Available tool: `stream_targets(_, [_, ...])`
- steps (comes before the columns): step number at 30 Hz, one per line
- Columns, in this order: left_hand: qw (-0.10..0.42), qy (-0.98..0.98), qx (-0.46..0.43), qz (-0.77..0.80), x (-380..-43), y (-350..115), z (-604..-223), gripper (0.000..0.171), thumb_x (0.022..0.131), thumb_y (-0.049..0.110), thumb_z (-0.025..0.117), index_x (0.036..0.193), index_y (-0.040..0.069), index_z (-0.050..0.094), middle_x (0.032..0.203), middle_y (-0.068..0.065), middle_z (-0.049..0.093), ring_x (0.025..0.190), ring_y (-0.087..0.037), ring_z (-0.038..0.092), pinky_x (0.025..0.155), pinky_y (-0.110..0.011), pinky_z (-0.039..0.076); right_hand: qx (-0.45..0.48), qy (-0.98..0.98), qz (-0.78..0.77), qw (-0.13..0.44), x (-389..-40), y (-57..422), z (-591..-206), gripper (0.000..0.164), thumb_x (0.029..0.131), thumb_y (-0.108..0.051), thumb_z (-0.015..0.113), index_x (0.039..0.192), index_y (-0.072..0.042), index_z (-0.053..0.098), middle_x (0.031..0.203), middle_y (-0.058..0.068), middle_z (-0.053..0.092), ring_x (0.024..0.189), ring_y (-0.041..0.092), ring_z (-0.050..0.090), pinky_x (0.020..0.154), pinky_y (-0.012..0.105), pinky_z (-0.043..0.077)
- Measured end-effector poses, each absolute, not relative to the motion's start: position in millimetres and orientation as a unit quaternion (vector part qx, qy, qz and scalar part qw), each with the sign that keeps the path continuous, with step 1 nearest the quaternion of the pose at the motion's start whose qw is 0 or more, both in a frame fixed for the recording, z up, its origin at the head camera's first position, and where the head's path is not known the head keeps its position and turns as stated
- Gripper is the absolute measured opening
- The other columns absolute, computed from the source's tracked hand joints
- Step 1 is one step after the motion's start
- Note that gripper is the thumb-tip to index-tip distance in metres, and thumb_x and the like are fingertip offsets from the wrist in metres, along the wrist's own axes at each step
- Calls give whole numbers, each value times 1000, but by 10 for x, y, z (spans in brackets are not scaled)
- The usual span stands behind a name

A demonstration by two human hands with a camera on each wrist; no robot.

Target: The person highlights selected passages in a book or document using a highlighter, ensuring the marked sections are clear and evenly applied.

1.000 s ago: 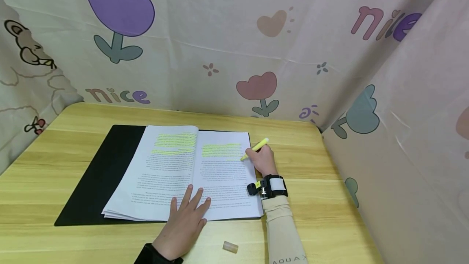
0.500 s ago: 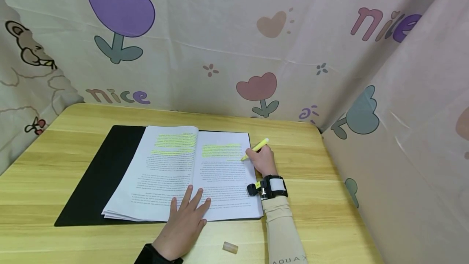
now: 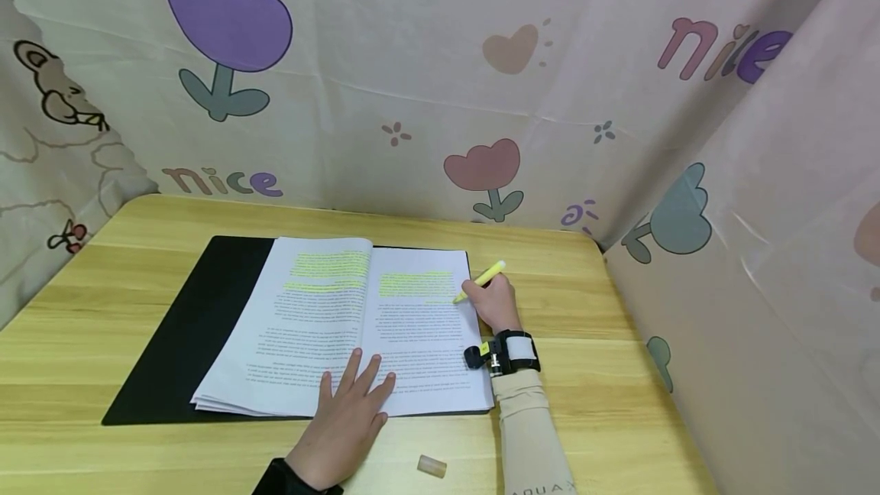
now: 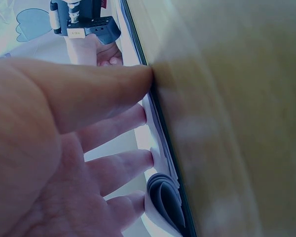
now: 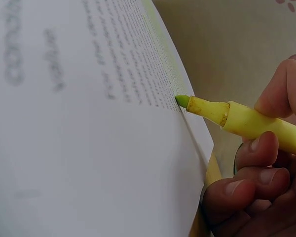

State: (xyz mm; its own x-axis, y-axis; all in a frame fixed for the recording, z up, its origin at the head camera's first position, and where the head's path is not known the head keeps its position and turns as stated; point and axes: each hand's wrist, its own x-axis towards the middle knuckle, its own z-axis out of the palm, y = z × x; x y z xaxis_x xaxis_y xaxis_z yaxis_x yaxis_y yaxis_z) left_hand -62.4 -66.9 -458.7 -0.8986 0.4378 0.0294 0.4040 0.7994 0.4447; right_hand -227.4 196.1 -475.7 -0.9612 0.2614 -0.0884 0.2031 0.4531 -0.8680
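A yellow highlighter (image 5: 259, 126) is pinched between the thumb and fingers of my right hand (image 3: 496, 302). Its green-yellow tip meets the right-hand page (image 3: 419, 334) at the end of a printed line, near the outer edge. Bright yellow marking covers the upper lines of that page and parts of the left-hand page (image 3: 289, 334). My left hand (image 3: 347, 426) lies with spread, straight fingers on the lower part of the open pages, around the fold. In the left wrist view its thumb (image 4: 108, 89) reaches the paper's edge, and the pages curl near the fold.
Under the pages lies a black folder (image 3: 186, 327), which shows widely on the left. A small translucent cap (image 3: 431, 466) rests on the wooden table (image 3: 564, 418) in front of the pages. Printed cloth (image 3: 385, 37) hangs behind and along the sides.
The view has tilted up very slightly. Both hands and the highlighter hold nearly the same places on the pages.
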Motion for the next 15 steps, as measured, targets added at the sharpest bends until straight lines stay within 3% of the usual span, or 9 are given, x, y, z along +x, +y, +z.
stream_targets(15, [34, 949, 223, 220, -609, -663, -4578, 43, 89, 21, 64, 130, 8, 60, 147, -19, 40, 143, -42, 17, 100, -74, 14, -137, -849, 509, 32, -2277, 1963, -4754, 22, 79, -30, 64, 83, -9, 61, 64, 5, 45, 51, 18, 42, 44, 28, 30])
